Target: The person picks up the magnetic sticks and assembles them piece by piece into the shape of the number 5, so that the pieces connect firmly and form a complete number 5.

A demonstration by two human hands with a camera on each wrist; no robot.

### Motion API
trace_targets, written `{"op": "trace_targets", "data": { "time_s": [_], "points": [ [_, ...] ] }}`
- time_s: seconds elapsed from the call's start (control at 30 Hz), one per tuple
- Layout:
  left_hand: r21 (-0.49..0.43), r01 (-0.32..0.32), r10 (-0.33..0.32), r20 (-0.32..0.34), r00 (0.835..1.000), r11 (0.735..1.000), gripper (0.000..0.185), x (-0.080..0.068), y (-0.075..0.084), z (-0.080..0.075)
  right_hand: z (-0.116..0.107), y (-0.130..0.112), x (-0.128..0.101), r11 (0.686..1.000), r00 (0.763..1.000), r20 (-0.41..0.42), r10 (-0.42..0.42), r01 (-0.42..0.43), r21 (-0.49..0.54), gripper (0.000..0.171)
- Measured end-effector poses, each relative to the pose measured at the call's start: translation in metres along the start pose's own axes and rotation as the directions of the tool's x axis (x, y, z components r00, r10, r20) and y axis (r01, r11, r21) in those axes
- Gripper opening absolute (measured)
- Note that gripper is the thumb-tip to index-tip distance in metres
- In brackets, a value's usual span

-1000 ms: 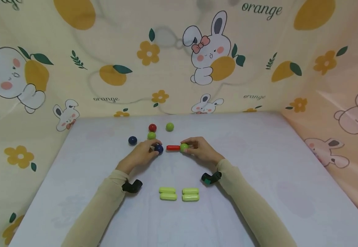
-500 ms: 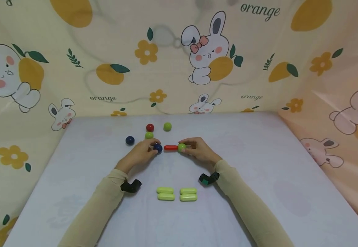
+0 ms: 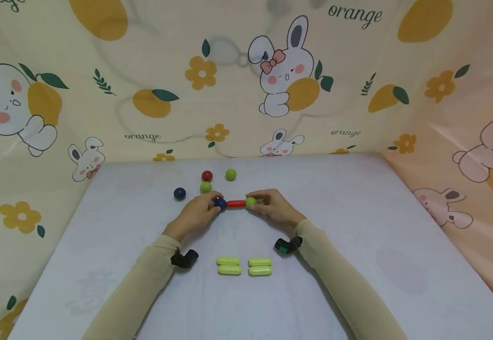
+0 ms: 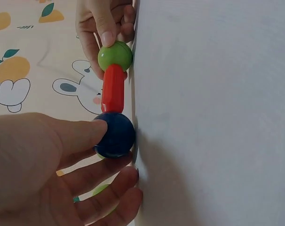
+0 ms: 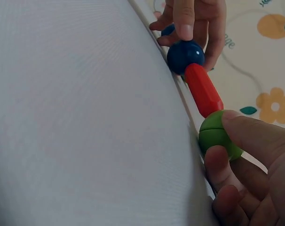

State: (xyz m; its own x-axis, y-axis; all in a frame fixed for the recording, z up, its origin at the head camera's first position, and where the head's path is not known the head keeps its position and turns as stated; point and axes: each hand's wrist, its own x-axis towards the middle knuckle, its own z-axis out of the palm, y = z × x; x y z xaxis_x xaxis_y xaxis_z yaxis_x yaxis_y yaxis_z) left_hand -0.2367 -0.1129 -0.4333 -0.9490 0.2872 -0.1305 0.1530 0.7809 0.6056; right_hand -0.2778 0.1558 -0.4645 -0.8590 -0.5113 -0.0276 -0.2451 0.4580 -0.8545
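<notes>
My left hand (image 3: 196, 212) pinches a dark blue ball (image 4: 115, 135) between thumb and fingers. Opposite it, my right hand (image 3: 277, 206) pinches a green ball (image 5: 217, 134), which shows a seam line in the right wrist view. Between the two balls runs a short red faceted rod (image 3: 235, 204). One end of the rod meets the blue ball, the other the green one, so the three form a straight row low over the white table (image 3: 335, 264). Past the left fingers, a second green ball (image 3: 206, 187) sits on the table.
A red ball (image 3: 207, 175) and another green ball (image 3: 231, 174) lie farther back. To the left is a second dark blue ball (image 3: 180, 194). Light green rods lie in two pairs, left (image 3: 229, 266) and right (image 3: 260, 267), nearer the front. A printed curtain (image 3: 229, 94) stands behind the table.
My left hand has brought the blue ball rightward to the red rod's end, closing the gap between them. The right hand with the green ball stays in place.
</notes>
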Motion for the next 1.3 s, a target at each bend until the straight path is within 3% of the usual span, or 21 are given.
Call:
{"op": "trace_targets", "data": {
  "time_s": [0.7,1.07,1.3],
  "points": [
    [-0.046,-0.009,0.012,0.074,0.997,0.999,0.044,-0.005,-0.002,-0.014,0.0,0.0,0.001,1.0,1.0,-0.004,-0.007,0.007,-0.012,0.039],
    [0.03,-0.068,0.069,-0.018,0.997,0.997,0.045,-0.029,0.004,-0.032,0.0,-0.002,-0.002,1.0,1.0,0.009,-0.03,0.03,-0.003,0.039],
    [0.07,-0.161,0.162,-0.007,0.987,0.984,0.042,-0.047,0.014,-0.029,-0.001,-0.001,-0.001,1.0,1.0,0.0,-0.023,0.023,-0.014,0.039]
  ]
}}
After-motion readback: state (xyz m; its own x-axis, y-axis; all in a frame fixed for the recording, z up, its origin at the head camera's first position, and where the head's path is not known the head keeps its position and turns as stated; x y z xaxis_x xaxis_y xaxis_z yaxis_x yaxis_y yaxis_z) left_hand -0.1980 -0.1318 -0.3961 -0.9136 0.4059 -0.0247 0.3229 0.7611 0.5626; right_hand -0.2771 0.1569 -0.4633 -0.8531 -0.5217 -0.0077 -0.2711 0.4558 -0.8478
